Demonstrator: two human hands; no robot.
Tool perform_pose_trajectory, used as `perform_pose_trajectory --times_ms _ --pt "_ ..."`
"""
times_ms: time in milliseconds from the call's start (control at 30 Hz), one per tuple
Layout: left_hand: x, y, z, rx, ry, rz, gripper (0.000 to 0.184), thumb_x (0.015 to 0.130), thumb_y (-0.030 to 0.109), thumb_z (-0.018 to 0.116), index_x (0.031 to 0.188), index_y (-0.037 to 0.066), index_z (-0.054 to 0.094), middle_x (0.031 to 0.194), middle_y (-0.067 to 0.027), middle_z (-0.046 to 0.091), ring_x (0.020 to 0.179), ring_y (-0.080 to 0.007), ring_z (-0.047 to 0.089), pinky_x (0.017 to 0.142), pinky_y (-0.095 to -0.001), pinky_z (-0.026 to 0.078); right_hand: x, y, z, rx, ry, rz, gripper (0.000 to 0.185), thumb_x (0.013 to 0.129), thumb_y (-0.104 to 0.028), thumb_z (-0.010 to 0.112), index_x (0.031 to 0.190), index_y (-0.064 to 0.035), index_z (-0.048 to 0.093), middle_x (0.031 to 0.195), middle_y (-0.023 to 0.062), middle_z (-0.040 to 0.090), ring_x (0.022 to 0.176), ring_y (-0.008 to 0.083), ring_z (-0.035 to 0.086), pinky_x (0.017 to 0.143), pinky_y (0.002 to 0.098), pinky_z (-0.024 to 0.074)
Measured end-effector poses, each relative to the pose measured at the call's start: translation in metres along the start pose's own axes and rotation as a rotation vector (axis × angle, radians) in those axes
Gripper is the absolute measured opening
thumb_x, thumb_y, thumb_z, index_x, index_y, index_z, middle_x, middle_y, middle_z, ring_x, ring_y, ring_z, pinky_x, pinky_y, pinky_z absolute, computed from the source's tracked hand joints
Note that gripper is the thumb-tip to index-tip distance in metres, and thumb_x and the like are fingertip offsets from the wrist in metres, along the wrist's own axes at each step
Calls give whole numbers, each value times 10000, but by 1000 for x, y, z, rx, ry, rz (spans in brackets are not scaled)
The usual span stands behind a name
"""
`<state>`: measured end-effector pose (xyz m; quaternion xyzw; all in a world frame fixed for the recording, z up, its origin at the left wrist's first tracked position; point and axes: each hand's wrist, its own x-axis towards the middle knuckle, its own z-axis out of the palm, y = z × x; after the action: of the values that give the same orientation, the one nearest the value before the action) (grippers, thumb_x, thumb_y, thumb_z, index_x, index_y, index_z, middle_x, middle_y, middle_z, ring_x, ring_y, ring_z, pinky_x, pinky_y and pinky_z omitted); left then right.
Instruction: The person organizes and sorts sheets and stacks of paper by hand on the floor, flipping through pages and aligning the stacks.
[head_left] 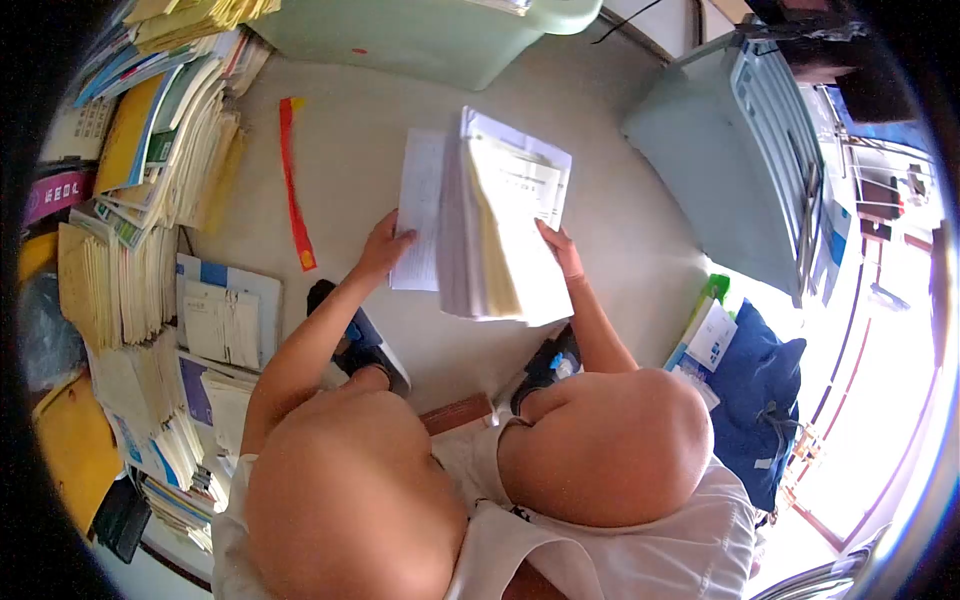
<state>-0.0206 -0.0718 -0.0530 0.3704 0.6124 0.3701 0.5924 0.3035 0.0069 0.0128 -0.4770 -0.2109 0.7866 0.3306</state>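
Observation:
My left hand (385, 248) pinches the lower left edge of a printed sheet of paper (416, 200), thumb on top. Just right of it, my right hand (560, 250) grips a thick stack of papers (515, 235) by its right side. White and yellowish leaves show in the stack, and they fan apart along its left side. Print is visible on one white page, too small to read. The stack overlaps part of the sheet. Both are held above the floor between my feet, in front of my bent knees.
Tall piles of papers and folders (165, 180) line the left side. A red strip (292, 185) lies on the floor (350, 100). A pale green bin (400, 40) stands ahead, a grey-blue plastic container (720, 160) at right. Near my right knee sits a dark blue bag (755, 390).

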Motion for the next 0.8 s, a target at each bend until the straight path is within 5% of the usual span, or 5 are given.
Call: perform_pose_trajectory --times_ms 100,367,600,667,800 --pt "2 -7 -3 -256 -150 95 423 932 26 542 1351 -16 516 1215 -103 658 1102 -175 597 962 -333 465 28 24 4 -26 19 30 452 931 -133 670 1316 19 489 1117 115 657 945 206 656 821 332 562" --pt "6 8 -12 -177 -67 -226 442 960 196 599 1352 1 530 1256 -100 635 1119 -163 585 971 -316 451 57 37 7 -257 -65 -109 505 894 -168 742 1319 -27 509 1153 92 649 1013 206 623 889 388 530" --pt "3 57 7 -273 -82 -174 595 929 313 683 1390 -8 487 1284 -134 621 1176 -201 584 992 -356 466 59 46 25 -262 166 -87 507 883 -184 761 1307 -34 527 1158 99 653 1011 220 623 872 407 535" --pt "6 53 10 -228 -104 -147 744 886 441 720 1424 5 446 1336 -160 569 1205 -262 561 1014 -402 455 58 46 28 -214 186 -96 477 890 -196 757 1287 -35 546 1132 95 657 998 221 625 850 407 539" --pt "13 33 10 -227 -28 -75 693 923 423 670 1426 3 444 1307 -150 597 1174 -262 576 1007 -408 457 64 47 16 -218 128 -120 430 909 -217 740 1260 -38 565 1094 81 656 966 204 623 818 391 540"
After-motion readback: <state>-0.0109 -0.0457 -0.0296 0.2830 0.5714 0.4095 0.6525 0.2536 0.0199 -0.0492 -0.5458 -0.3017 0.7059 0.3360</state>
